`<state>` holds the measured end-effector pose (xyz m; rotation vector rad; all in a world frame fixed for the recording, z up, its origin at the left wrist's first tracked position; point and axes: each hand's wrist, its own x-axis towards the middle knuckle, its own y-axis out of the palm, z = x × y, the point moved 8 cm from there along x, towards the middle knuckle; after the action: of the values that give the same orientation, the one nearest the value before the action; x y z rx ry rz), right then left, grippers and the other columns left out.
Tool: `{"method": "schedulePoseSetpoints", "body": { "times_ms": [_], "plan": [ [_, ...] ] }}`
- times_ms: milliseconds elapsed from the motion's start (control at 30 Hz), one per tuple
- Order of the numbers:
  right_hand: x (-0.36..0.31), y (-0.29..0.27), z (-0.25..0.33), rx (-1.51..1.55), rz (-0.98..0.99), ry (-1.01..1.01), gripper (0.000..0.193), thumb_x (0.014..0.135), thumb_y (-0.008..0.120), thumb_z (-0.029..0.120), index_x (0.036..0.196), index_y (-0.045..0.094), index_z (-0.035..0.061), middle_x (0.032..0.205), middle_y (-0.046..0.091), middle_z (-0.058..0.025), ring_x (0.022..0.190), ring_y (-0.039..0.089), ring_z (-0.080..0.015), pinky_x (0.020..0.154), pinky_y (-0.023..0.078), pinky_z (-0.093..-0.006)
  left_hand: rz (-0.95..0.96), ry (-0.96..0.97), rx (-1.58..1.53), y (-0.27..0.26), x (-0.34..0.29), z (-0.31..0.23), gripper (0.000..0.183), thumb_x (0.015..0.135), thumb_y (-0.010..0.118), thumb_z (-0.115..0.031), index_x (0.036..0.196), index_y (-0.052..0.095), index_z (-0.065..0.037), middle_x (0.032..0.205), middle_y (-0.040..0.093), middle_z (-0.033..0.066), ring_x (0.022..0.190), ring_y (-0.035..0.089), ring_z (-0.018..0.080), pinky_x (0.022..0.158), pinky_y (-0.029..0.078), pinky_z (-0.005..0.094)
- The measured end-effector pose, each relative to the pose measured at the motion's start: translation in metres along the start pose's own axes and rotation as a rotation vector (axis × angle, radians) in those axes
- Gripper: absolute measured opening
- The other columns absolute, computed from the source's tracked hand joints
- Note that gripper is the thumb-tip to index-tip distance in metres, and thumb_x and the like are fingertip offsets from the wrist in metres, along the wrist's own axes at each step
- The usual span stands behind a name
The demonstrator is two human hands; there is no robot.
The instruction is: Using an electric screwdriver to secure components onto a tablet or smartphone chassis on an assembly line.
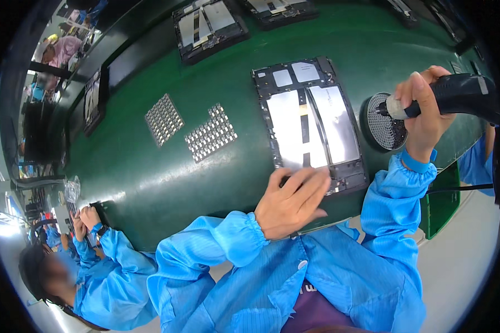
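An open tablet chassis (308,119) with silver battery panels lies on the green conveyor belt (150,172) in front of me. My left hand (291,201) rests flat on its near edge, fingers together, pinning it down. My right hand (422,111) is closed around a black electric screwdriver (455,97), whose tip points left into a round black screw tray (384,123) just right of the chassis.
Two flat sheets of small metal parts (164,118) (211,133) lie left of the chassis. More open chassis (208,25) sit farther along the belt. A co-worker in a blue coat (94,277) works at my lower left.
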<state>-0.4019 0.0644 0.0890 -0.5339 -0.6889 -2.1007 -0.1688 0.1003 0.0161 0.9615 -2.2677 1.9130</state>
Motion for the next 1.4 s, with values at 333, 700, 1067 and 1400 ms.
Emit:
{"method": "schedulePoseSetpoints", "body": {
  "times_ms": [333, 700, 1067, 1400],
  "plan": [
    [-0.019, 0.064, -0.004, 0.164, 0.241, 0.016, 0.031, 0.078, 0.066, -0.001, 0.106, 0.054, -0.0005, 0.062, 0.057, -0.0072, 0.050, 0.055, -0.0148, 0.049, 0.046, -0.0273, -0.334, -0.724, -0.926, -0.017, -0.016, 0.132, 0.017, 0.087, 0.057, -0.002, 0.103, 0.060, 0.005, 0.092, 0.067, 0.0113, 0.089, 0.064, 0.0192, 0.074, 0.052, 0.0267],
    [-0.032, 0.152, -0.027, 0.141, 0.480, 0.102, 0.032, 0.078, 0.065, -0.004, 0.105, 0.049, -0.0013, 0.062, 0.056, -0.0068, 0.050, 0.054, -0.0131, 0.049, 0.046, -0.0271, -0.174, -0.893, -1.249, 0.012, 0.003, 0.170, 0.015, 0.083, 0.066, -0.008, 0.093, 0.066, 0.003, 0.082, 0.067, 0.0077, 0.070, 0.064, 0.0130, 0.059, 0.050, 0.0222],
    [-0.038, 0.170, -0.046, 0.155, 0.516, 0.116, 0.030, 0.078, 0.067, -0.003, 0.103, 0.050, -0.0025, 0.064, 0.057, -0.0077, 0.049, 0.054, -0.0128, 0.047, 0.045, -0.0258, -0.063, -0.843, -1.096, 0.025, 0.009, 0.176, 0.013, 0.078, 0.070, -0.009, 0.085, 0.068, 0.002, 0.083, 0.066, 0.0076, 0.065, 0.059, 0.0093, 0.058, 0.047, 0.0214],
    [-0.033, 0.181, -0.036, 0.913, 0.689, -0.579, 0.032, 0.074, 0.069, -0.008, 0.099, 0.050, -0.0024, 0.064, 0.059, -0.0071, 0.053, 0.057, -0.0097, 0.046, 0.043, -0.0212, -0.200, -0.724, -0.891, 0.024, 0.014, 0.178, 0.012, 0.074, 0.072, -0.007, 0.080, 0.067, 0.002, 0.072, 0.063, 0.0061, 0.058, 0.055, 0.0089, 0.051, 0.044, 0.0223]
  ]
}}
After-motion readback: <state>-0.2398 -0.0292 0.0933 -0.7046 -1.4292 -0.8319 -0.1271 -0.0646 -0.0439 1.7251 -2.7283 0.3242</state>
